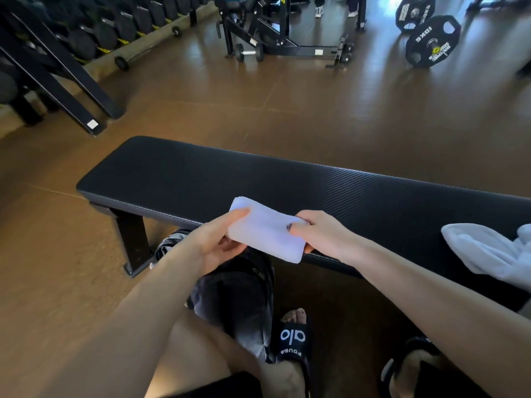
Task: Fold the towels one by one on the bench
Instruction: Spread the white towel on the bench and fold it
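A small white towel (pixel 265 229), folded into a thick rectangle, hangs just above the near edge of the black padded bench (pixel 287 182). My left hand (pixel 218 239) grips its left end, thumb on top and fingers underneath. My right hand (pixel 319 234) pinches its right end. A heap of loose white towels (pixel 488 251) lies on the bench at the far right, partly cut off by the frame edge.
A dark bag (pixel 238 288) sits on the brown floor under the bench by my feet in black slides (pixel 293 337). A dumbbell rack (pixel 86 33) stands at the far left, a black machine frame (pixel 281 30) at the back, weight plates (pixel 431 41) at the back right.
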`<action>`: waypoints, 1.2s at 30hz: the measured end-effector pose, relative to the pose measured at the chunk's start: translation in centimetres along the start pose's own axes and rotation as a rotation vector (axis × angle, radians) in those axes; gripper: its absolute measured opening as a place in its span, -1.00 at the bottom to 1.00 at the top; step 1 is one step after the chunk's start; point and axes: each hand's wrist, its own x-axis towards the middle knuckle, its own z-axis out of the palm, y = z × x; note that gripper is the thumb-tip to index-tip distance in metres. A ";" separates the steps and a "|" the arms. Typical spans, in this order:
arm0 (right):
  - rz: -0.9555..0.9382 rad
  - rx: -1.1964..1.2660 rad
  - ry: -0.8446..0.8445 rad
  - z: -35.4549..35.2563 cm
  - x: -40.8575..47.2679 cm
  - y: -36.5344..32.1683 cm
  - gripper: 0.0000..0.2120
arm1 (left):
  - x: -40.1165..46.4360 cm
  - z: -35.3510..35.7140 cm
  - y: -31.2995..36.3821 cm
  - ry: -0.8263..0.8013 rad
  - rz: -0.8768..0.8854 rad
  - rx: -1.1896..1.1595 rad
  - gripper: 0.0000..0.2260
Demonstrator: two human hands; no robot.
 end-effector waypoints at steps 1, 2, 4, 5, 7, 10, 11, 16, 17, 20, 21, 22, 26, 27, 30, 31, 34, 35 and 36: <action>0.001 0.025 -0.023 0.4 -0.1 -0.1 -0.75 | -0.2 -0.2 0.1 0.005 -0.002 0.000 -0.65; -0.001 0.044 -0.048 0.8 -0.2 -0.2 -0.76 | -0.4 -0.5 0.1 0.009 0.005 0.023 -0.65; -0.010 0.043 -0.082 1.5 -0.2 -0.5 -0.79 | -0.7 -1.1 0.0 0.018 0.045 0.080 -0.66; -0.006 0.052 -0.094 1.8 -0.2 -0.6 -0.81 | -1.0 -1.3 0.1 0.014 0.067 0.094 -0.66; 0.009 0.128 -0.125 2.2 0.1 -1.0 -0.81 | -1.5 -2.2 0.3 -0.011 0.117 0.090 -0.67; -0.041 0.126 -0.165 2.4 0.5 -2.6 -0.79 | -2.0 -4.0 0.9 -0.080 0.217 0.159 -0.69; -0.070 0.093 -0.185 2.2 0.7 -3.4 -0.70 | -2.1 -4.7 1.0 -0.085 0.254 0.198 -0.68; -0.114 0.105 -0.482 2.5 2.4 -7.8 -0.25 | -2.2 -7.6 1.1 -0.133 0.374 0.337 -0.69; -0.099 0.118 -0.548 3.1 2.8 -8.3 -0.30 | -2.2 -8.1 1.1 -0.149 0.383 0.337 -0.68; -0.032 0.142 -0.717 5.2 3.9 -9.0 -0.53 | -2.1 -9.6 1.0 -0.163 0.406 0.309 -0.65; -0.018 0.161 -0.760 5.8 4.3 -8.8 -0.54 | -2.0 -10.1 0.9 -0.149 0.408 0.288 -0.63; -0.007 0.184 -0.787 6.4 4.7 -8.7 -0.56 | -1.9 -10.7 0.7 -0.123 0.409 0.256 -0.62; -0.023 0.188 -0.667 7.9 5.5 -9.1 -0.64 | -1.5 -12.0 0.3 0.013 0.385 0.206 -0.51; -0.054 0.118 -0.584 8.2 5.6 -9.4 -0.66 | -1.1 -12.3 0.3 0.075 0.365 0.240 -0.51; -0.144 -0.140 -0.331 9.7 6.3 -9.6 -0.64 | -0.1 -13.5 0.0 0.276 0.255 0.413 -0.57; -0.158 -0.194 -0.263 10.5 6.4 -9.6 -0.68 | 0.4 -14.0 -0.2 0.305 0.198 0.504 -0.57; -0.209 -0.312 -0.071 13.7 6.4 -9.5 -0.74 | 0.7 -14.5 -1.0 0.208 0.040 0.890 -0.83; -0.226 -0.356 -0.030 14.9 6.5 -9.5 -0.72 | 0.8 -14.6 -1.1 0.197 0.029 0.985 -0.90; -0.234 -0.414 -0.016 16.2 6.6 -9.4 -0.70 | 0.5 -14.4 -0.9 0.199 0.021 1.049 -0.88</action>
